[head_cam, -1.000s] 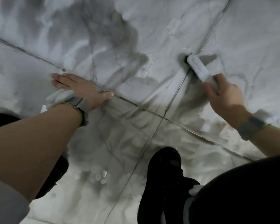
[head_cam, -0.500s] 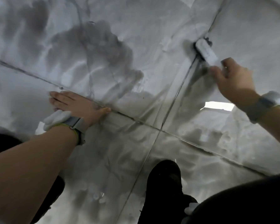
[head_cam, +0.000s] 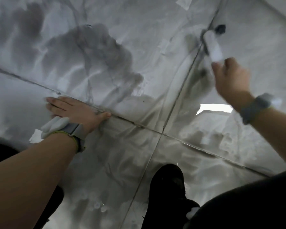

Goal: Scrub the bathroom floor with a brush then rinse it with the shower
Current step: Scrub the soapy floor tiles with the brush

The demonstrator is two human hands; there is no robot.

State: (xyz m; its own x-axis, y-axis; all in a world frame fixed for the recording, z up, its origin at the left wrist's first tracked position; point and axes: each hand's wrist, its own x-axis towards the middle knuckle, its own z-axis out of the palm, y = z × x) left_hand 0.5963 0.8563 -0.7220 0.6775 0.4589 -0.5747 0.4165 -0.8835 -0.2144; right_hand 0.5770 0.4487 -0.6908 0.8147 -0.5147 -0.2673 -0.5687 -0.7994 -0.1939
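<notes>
Glossy, wet grey marble-look floor (head_cam: 155, 66), four large tiles meeting at one cross of dark grout lines near the centre, a bright rectangular light reflection toward the right edge. Two black shoes: one (head_cam: 167, 194) at the bottom edge right of centre, one (head_cam: 0, 151) partly cut off at the left edge. Two bare forearms, each with one grey wristband. Left hand (head_cam: 76, 111) pressed flat on the floor left of centre, fingers straight and close together, thumb stretched out along the grout line. Right hand (head_cam: 229, 80) near the upper right corner, blurred, fingers curled around the handle of one white oblong brush (head_cam: 213, 45). Brush head down on the grout line running toward the top edge, just beside one small dark round spot (head_cam: 220, 28), possibly a drain or stopper; too blurred to tell.
</notes>
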